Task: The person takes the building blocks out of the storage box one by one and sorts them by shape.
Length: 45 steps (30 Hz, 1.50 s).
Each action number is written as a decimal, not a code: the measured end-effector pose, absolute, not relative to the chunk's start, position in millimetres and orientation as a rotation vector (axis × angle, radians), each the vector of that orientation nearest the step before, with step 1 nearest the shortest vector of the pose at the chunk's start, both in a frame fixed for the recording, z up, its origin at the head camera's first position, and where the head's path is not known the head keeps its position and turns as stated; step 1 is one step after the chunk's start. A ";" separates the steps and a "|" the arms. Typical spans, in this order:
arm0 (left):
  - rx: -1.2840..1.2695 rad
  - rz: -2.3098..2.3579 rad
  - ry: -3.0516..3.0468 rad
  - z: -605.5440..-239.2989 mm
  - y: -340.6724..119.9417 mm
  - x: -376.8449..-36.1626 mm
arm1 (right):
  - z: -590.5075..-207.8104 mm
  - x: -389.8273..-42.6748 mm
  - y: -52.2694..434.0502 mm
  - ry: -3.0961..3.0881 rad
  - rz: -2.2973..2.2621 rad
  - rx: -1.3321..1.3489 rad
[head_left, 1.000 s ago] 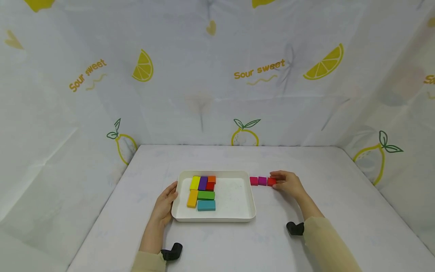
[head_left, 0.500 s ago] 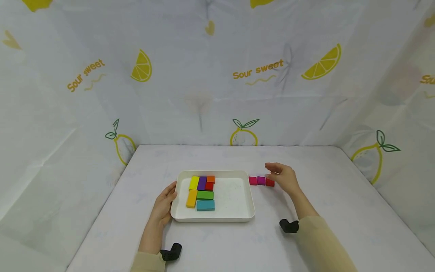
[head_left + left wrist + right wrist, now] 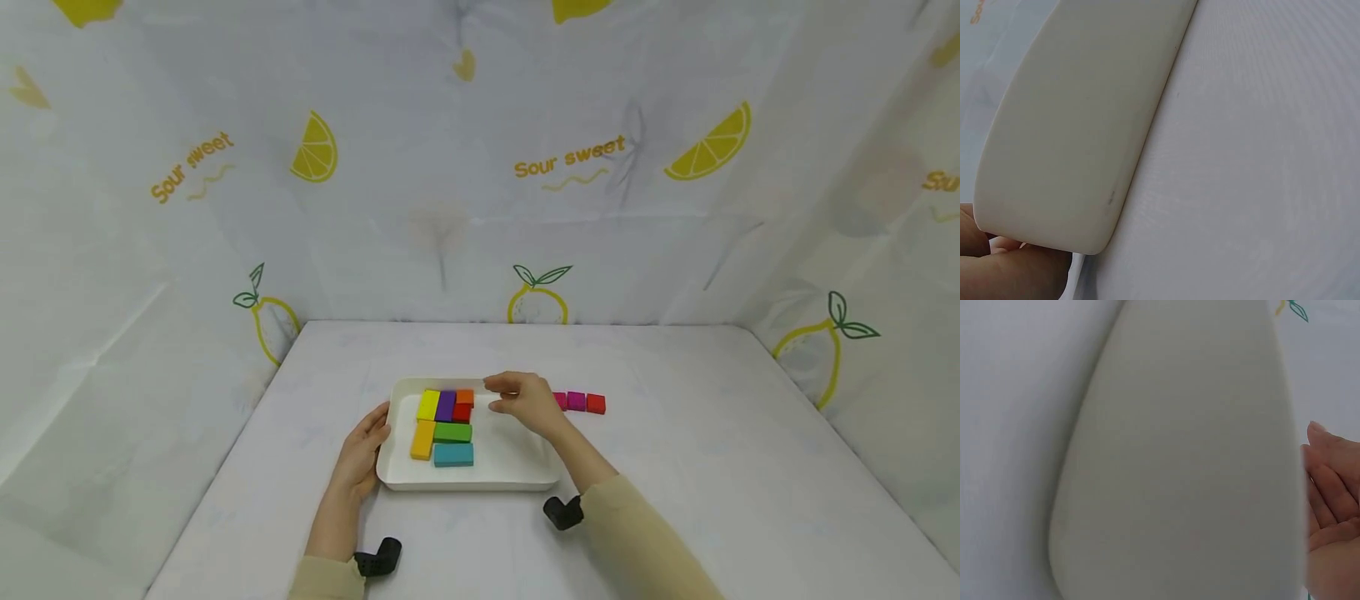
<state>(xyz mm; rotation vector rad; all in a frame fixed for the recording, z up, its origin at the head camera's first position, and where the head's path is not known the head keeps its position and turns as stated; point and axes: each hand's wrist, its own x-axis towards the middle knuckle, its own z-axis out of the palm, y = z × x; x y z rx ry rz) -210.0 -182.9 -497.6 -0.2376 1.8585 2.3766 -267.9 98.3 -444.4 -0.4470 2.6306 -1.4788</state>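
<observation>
A white rectangular tray (image 3: pixel 495 475) lies on the table, and my left hand (image 3: pixel 360 454) holds its left edge. In the left wrist view, fingertips (image 3: pixel 1022 269) meet the tray's end wall. My right hand (image 3: pixel 528 404) hovers over the tray's right half, thumb and fingers apart with nothing between them. Left of it in the tray are a yellow block (image 3: pixel 428 405), a purple block (image 3: pixel 445 406), an orange block (image 3: pixel 465 397), a red block (image 3: pixel 462 413), an amber block (image 3: pixel 423 440), a green block (image 3: pixel 453 432) and a teal block (image 3: pixel 453 455).
Right of the tray, on the white table (image 3: pixel 675 467), a pink block (image 3: pixel 560 401), a magenta block (image 3: pixel 576 402) and another red block (image 3: pixel 596 404) stand in a row. A lemon-print curtain (image 3: pixel 420 183) hangs behind the table.
My right hand has left the red block at the row's end and moved left over the tray, carrying nothing. The left hand and the blocks stay as they were.
</observation>
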 end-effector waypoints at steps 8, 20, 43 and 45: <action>-0.222 2.391 1.847 -499.0 -182.2 -210.9 | -462.7 -266.8 69.1 2.644 -1.446 -0.409; -0.252 2.373 1.862 -499.5 -184.3 -210.1 | -471.8 -267.9 55.3 2.671 -1.458 -0.402; -0.227 2.374 1.855 -497.5 -183.2 -209.2 | -478.1 -268.5 51.2 2.781 -1.381 -0.426; -0.235 2.370 1.860 -497.6 -183.2 -209.7 | -478.1 -268.9 51.5 2.780 -1.383 -0.416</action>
